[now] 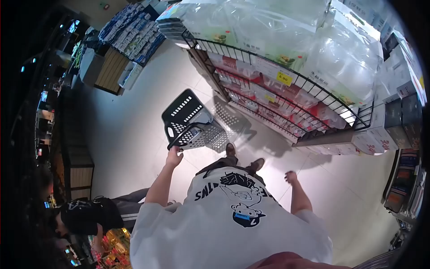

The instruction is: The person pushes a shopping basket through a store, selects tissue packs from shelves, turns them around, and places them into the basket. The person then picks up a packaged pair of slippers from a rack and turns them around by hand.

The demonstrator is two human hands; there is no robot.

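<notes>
Here I have the left hand [175, 155] closed, its fingers wrapped around the dark handle [181, 134] of the shopping basket [190, 119]. The basket sits ahead of that hand, tilted, its black wall and grey inside both full of holes; I can't tell whether its base touches the pale floor [118, 130]. A dotted shadow falls on the tiles beside it.

Over on the other side, my right hand [290, 177] is held out in the air, well apart from the basket. Its fingers look curled, but they're too small for me to tell how far open they are or whether they hold anything.

Between the arms I see a white printed T-shirt [233, 228] and brown shoes [256, 165]. Beyond the basket stands a black wire rack [320, 89], wrapped packs [345, 56] on top, red-and-clear packs [268, 83] below, a yellow price tag [284, 78] on its front. Stacked boxes [401, 119] line its right end. At lower left, another person [92, 215] in a black top.
</notes>
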